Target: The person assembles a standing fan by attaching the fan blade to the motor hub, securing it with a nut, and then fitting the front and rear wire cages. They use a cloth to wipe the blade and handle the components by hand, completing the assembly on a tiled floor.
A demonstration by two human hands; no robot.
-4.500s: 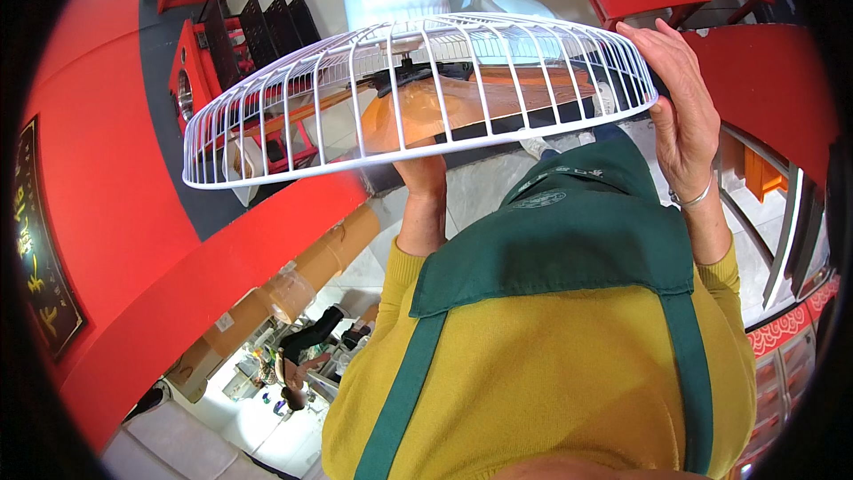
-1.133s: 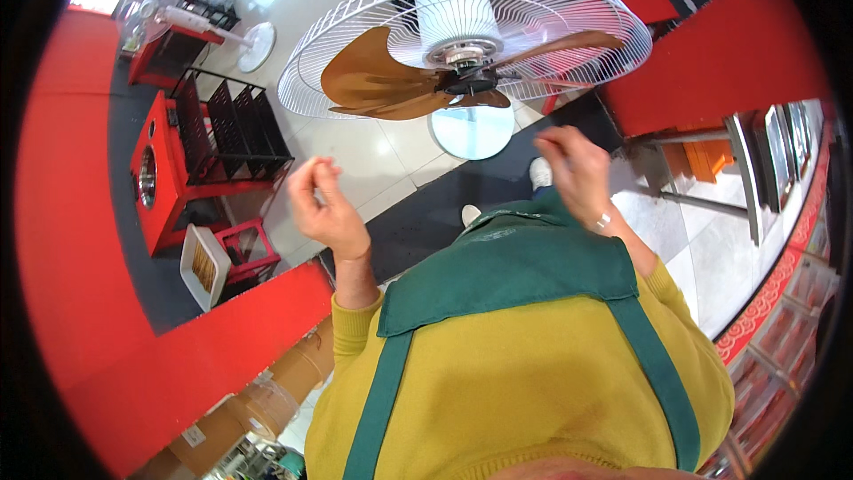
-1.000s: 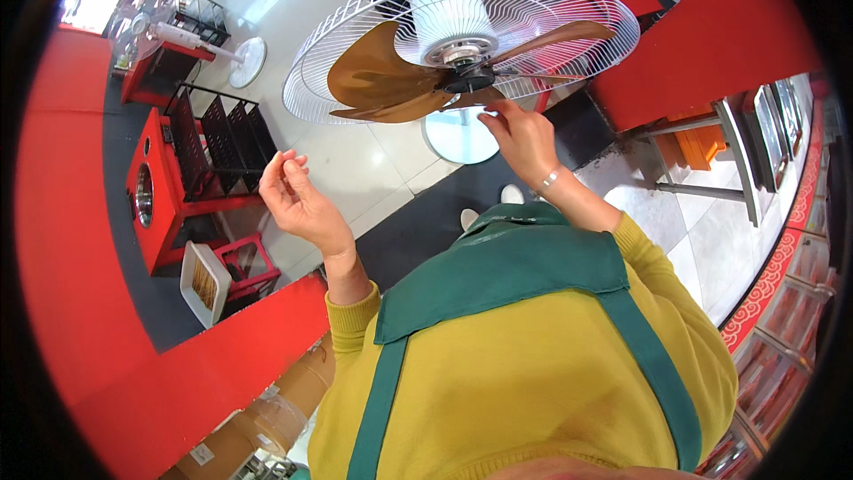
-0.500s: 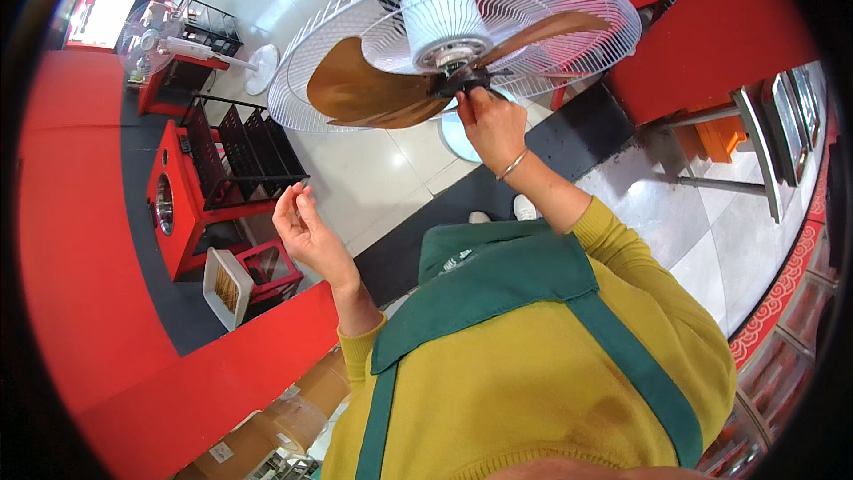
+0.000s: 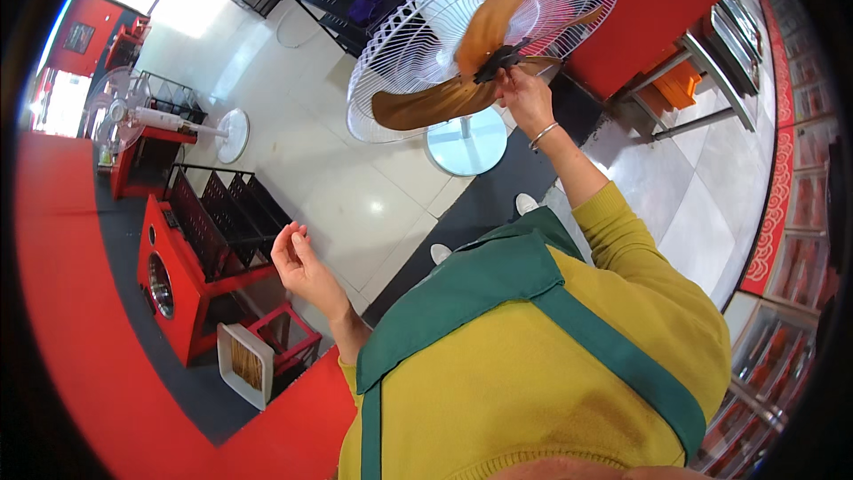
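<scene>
A pedestal fan stands in front of me, its brown blades (image 5: 428, 105) exposed against the white wire guard (image 5: 369, 84) behind them. My right hand (image 5: 526, 100), with a bangle at the wrist, reaches up to the middle of the blades. Its fingers pinch the dark hub (image 5: 499, 62); the fingertips are partly hidden there. The fan's round pale base (image 5: 466, 144) rests on the floor below. My left hand (image 5: 305, 271) is raised at the left, away from the fan, with its fingers curled together. Whether anything small is between them cannot be made out.
Left of me, a black rack (image 5: 233, 218) sits on a red cabinet, with a tray of thin sticks (image 5: 246, 364) nearby. Another white fan (image 5: 147, 117) stands farther off. At right are a red panel (image 5: 657, 13), a metal-framed stand (image 5: 715, 80) and an orange bin (image 5: 673, 84).
The blades have turned, and more of the fan's base shows now. My right hand stays at the hub; my left hand remains raised with fingers curled. The whole view has shifted.
</scene>
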